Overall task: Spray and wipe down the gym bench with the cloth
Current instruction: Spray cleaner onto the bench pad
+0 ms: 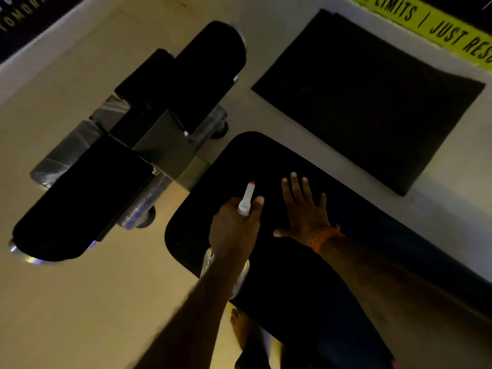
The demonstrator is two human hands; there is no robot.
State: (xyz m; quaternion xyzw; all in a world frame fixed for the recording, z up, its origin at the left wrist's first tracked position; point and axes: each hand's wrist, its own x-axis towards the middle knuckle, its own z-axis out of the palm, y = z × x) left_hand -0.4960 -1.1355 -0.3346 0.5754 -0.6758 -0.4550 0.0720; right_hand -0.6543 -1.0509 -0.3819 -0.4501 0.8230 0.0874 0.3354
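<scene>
Your left forearm comes up from the bottom edge, and your left hand (pixel 234 230) grips a spray bottle (pixel 246 199), fingers curled round its neck. Its white nozzle with a red tip points away from you over the pad, and part of the clear body shows below your wrist. Just beside it, your right hand (pixel 306 211) lies flat on the gym bench (pixel 239 161), palm down, fingers straight and spread, thumb out to the side. An orange thread band (pixel 323 238) sits round that wrist. The bench's black pad runs from its rounded end ahead of your hands back under both arms to the lower right. Your bare foot (pixel 242 328) stands on the pale floor (pixel 80 302) at the pad's near edge. Beyond the rounded end, a grey metal frame (pixel 165 145) carries two black roller pads (pixel 213 62). A black floor mat (pixel 367 94) lies well apart at upper right, near a yellow banner (pixel 439 27) with black lettering.
</scene>
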